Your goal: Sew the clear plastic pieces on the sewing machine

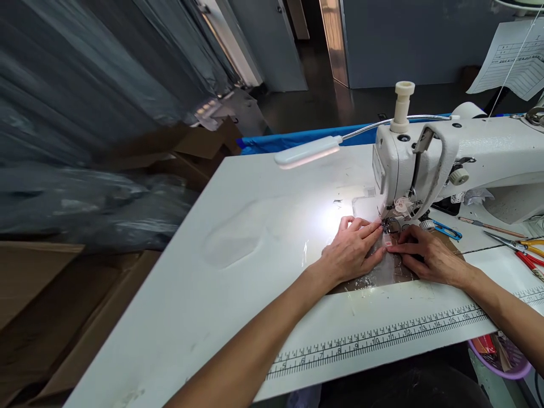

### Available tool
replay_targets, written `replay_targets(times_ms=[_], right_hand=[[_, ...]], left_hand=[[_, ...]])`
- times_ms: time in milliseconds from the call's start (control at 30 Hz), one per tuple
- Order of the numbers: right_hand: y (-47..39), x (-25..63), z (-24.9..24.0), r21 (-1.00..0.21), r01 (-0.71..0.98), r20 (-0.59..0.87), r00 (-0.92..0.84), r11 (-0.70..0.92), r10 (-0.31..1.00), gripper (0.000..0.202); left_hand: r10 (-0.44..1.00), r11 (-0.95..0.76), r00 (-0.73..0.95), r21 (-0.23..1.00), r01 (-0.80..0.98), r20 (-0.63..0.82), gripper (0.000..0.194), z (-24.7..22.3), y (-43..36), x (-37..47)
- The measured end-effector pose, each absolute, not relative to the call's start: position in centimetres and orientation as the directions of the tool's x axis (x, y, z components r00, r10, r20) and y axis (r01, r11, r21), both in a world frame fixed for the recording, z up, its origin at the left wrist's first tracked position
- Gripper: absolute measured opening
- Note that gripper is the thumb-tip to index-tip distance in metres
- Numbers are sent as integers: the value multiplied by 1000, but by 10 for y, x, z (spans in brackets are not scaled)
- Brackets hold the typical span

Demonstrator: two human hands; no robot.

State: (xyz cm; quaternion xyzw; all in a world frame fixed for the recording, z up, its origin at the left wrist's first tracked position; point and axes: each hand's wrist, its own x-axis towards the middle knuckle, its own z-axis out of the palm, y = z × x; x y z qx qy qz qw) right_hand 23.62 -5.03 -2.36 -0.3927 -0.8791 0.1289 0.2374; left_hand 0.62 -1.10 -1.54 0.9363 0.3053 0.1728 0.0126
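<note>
A white sewing machine [393,164] stands at the right of the table, its needle and presser foot [386,222] low over the work. Sheer white fabric [385,269] lies under the foot, with a small pinkish mark [388,243] on it. My left hand [351,249] rests on this fabric just left of the foot, fingers stretched out and lying flat. On the other side, my right hand [429,255] pinches the fabric's edge between thumb and forefinger. The fingertips partly hide the cloth at the needle.
A lamp [308,152] lights the white table [238,294]. Right of my right hand lie blue thread snips [446,229], a brown-handled tool [493,226] and scissors [521,245]. A ruler strip [374,340] runs along the front edge. Cardboard boxes [80,317] stand left; a purple basket [510,371] sits below.
</note>
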Motion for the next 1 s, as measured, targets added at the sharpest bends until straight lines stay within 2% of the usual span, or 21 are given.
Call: replay_targets(times_ms=[300,467,633,767,1000], right_hand=[[-51,236,-25,-453,640,303,-544,621,782,31],[-50,235,-25,-480,631,313,-526,610,791,31],[-50,236,-24,-462,630,309,-546,624,779,32],[-50,235,-23,-455,638,303,-545,621,782,32],[-52,234,-22,-455,642,294,-546,618,784,30]], left_hand=[[583,-809,755,127,574,301,40,-17,-8,6],[564,-817,763,82,570,316,40,-17,-9,6],[526,-814,744,-10,581,412,37,-21,-12,9],[434,-850,751,-48,524,498,24,-24,-12,12],[366,-902,745,14,432,557,17,-20,-12,8]])
